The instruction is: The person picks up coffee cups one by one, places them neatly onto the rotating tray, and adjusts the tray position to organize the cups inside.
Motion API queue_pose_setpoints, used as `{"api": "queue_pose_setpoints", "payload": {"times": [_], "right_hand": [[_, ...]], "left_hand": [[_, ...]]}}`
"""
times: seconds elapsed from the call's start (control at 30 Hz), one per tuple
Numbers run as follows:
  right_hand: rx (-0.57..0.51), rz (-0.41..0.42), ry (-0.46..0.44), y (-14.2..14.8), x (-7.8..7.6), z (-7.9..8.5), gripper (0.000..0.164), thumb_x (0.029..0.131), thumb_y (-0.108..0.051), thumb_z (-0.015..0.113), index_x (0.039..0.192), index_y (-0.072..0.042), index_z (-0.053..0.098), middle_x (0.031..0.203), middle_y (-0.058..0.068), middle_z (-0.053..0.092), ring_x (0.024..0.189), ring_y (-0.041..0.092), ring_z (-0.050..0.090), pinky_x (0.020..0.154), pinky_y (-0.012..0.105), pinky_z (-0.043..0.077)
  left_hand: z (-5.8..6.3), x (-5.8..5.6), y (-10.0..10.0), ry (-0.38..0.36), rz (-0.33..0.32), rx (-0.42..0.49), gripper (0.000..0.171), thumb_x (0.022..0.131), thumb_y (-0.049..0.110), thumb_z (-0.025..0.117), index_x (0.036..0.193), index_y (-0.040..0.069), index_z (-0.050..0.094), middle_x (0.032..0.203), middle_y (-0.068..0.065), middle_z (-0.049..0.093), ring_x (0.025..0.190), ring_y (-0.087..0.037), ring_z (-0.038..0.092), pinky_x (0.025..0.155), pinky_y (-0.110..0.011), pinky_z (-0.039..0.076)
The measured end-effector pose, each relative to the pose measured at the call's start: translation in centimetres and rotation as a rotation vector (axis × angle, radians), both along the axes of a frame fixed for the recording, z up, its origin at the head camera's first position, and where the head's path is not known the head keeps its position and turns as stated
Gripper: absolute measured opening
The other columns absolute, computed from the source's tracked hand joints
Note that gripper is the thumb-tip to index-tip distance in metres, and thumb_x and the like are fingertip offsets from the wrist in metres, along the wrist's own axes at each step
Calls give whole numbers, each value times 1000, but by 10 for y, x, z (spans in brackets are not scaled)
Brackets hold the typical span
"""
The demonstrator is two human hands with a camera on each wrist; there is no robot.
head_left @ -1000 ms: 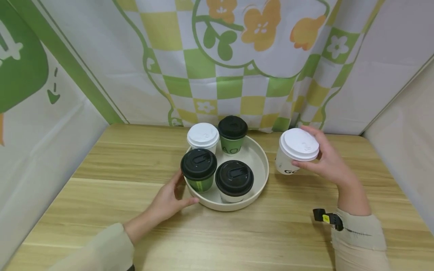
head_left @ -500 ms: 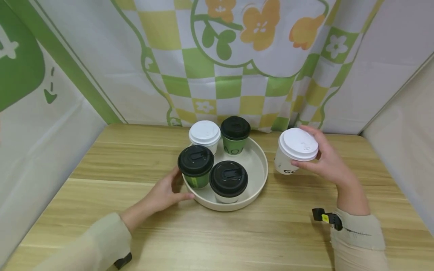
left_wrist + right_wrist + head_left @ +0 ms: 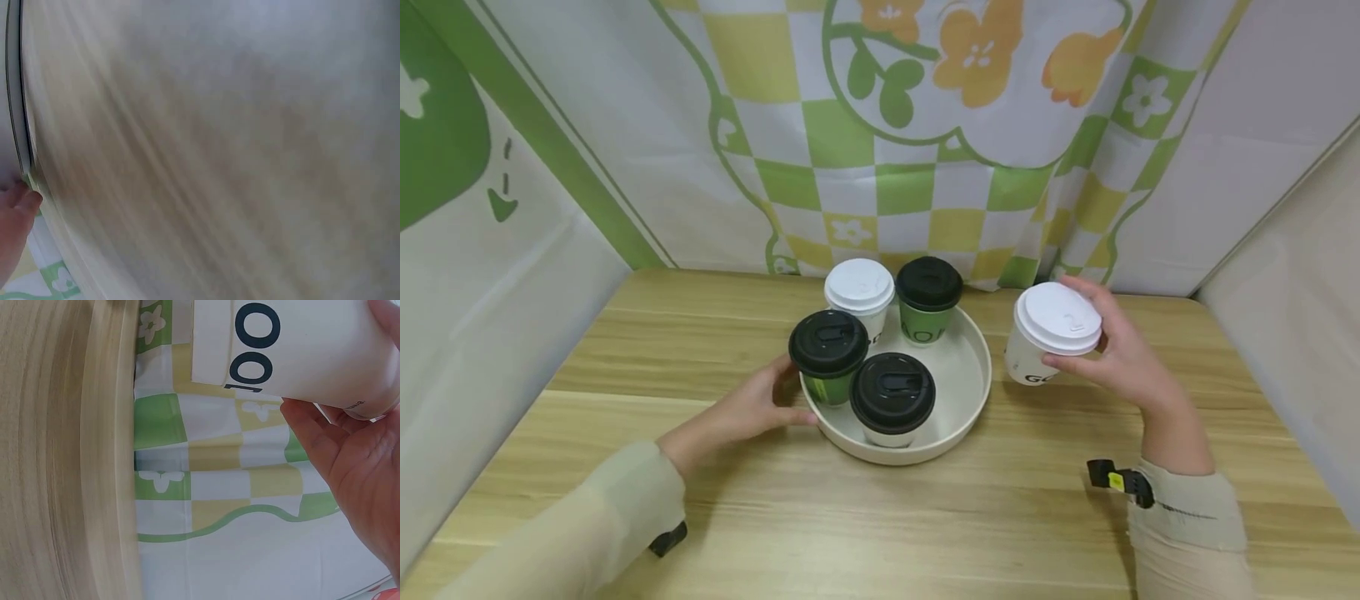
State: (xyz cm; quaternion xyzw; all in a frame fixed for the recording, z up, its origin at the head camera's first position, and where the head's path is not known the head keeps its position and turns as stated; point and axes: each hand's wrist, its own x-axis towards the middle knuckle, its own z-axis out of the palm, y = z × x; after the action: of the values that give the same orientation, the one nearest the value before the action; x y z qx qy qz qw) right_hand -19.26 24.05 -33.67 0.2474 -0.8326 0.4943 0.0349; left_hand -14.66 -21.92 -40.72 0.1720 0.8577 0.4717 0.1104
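My right hand (image 3: 1108, 350) holds a white paper cup with a white lid (image 3: 1052, 329) to the right of the tray. In the right wrist view, dark letters show on this paper cup (image 3: 306, 350), which appears raised off the table. My left hand (image 3: 748, 404) grips the left rim of a round cream tray (image 3: 962, 425), its thumb at the front and its other fingers partly hidden. Several lidded cups stand on the tray: a green one (image 3: 831, 390) nearest my left fingers, a white one with a black lid (image 3: 895, 396), a white-lidded one (image 3: 860, 292) and another green one (image 3: 927, 321).
The wooden table (image 3: 925, 533) reaches back to a checked, flower-printed curtain (image 3: 902, 187). Pale cloth walls stand at the left (image 3: 550, 242) and right (image 3: 1300, 275). In the left wrist view, mostly blurred wood grain (image 3: 187, 175) shows.
The tray has turned clockwise with its cups: the front ones shifted left, the back ones right. My left hand moved left and slightly back with the rim. The right hand barely moved.
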Motion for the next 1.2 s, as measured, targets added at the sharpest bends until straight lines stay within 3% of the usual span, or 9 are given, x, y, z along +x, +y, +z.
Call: {"api": "queue_pose_setpoints", "payload": {"times": [0.27,0.47,0.6,0.7,0.83,1.03,1.2], "right_hand": [[-1,11,5,-4,2,1,95,72,12,79,152,-3,30,146,12,40,118,3,49,92,8,47],[0,6,23,-2,2,-1,96,72,13,79,153,-5,30,147,6,41,118,2,49,91,7,47],[-1,10,36,-2,1,-1,98,71,14,79,153,-7,31,147,4,41,118,2,49,90,7,48],[-4,16,40,-2,1,0,98,71,14,79,153,-7,31,147,3,41,118,3,50,90,7,48],[-11,17,38,-2,1,0,98,71,15,79,153,-6,30,146,0,41,118,3,50,90,8,48],[-11,11,33,-2,1,1,98,71,14,79,153,-7,30,145,-4,41,119,3,49,91,7,46],[-11,12,27,-2,2,1,98,71,14,79,153,-9,31,145,-2,40,119,3,48,91,7,46]], "left_hand": [[-2,-13,-9,-47,-92,71,98,81,16,83,155,-4,22,157,-27,33,144,-46,35,118,-57,30],[0,-21,-11,-49,-110,32,94,81,17,82,153,-6,27,154,-28,37,143,-46,36,119,-58,30],[0,-19,-11,-38,-106,28,97,82,20,82,155,-2,23,156,-25,36,144,-44,36,119,-57,30],[0,-10,-10,-12,-79,33,101,83,22,82,158,1,18,159,-24,32,145,-43,35,119,-56,30],[0,9,-5,31,-16,52,106,83,20,81,159,1,9,160,-27,26,145,-45,32,117,-57,32],[3,42,11,24,137,33,108,83,24,81,157,-5,8,161,-29,21,146,-46,28,117,-58,29],[3,59,25,8,256,-15,109,82,31,82,156,-7,11,161,-27,22,147,-43,29,120,-55,27]]}}
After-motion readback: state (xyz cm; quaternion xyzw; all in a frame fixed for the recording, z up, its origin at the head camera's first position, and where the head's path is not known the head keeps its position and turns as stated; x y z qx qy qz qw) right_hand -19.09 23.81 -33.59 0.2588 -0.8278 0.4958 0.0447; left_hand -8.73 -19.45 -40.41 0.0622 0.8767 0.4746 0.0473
